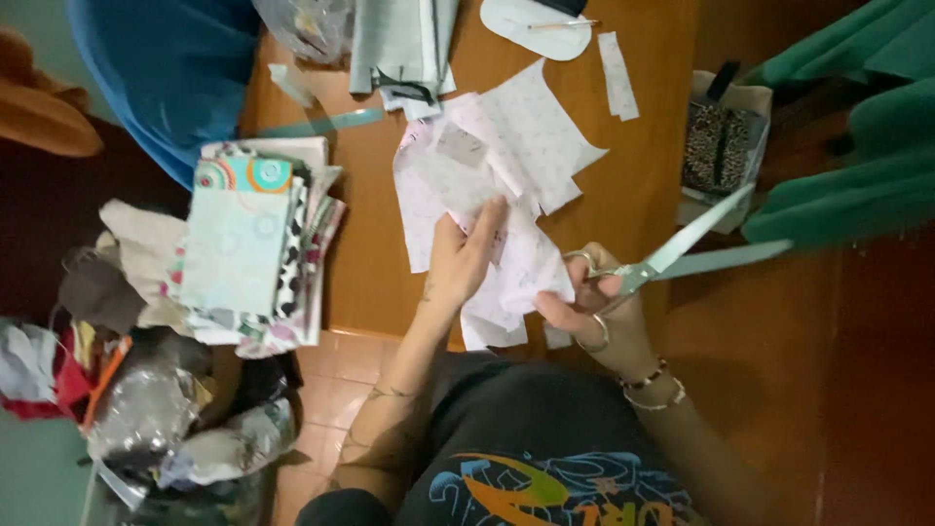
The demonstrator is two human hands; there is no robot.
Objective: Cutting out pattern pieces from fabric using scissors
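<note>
Holding pale printed fabric [506,185] flat on the wooden table [370,244], the left hand [466,258] lies open, fingers spread and pressing down on the piece near the table's near edge. The right hand [594,302] is closed around the handles of scissors [682,255], whose blades stand wide apart and point right, away from the cloth and not touching it. Cutting well here likely means turning the blades back toward the fabric, keeping the left fingers clear of the cut line, and holding the layers smooth so they do not shift. A stack of folded patterned fabrics [248,244] sits to the left, and a white paper template [536,24] lies at the far edge.
</note>
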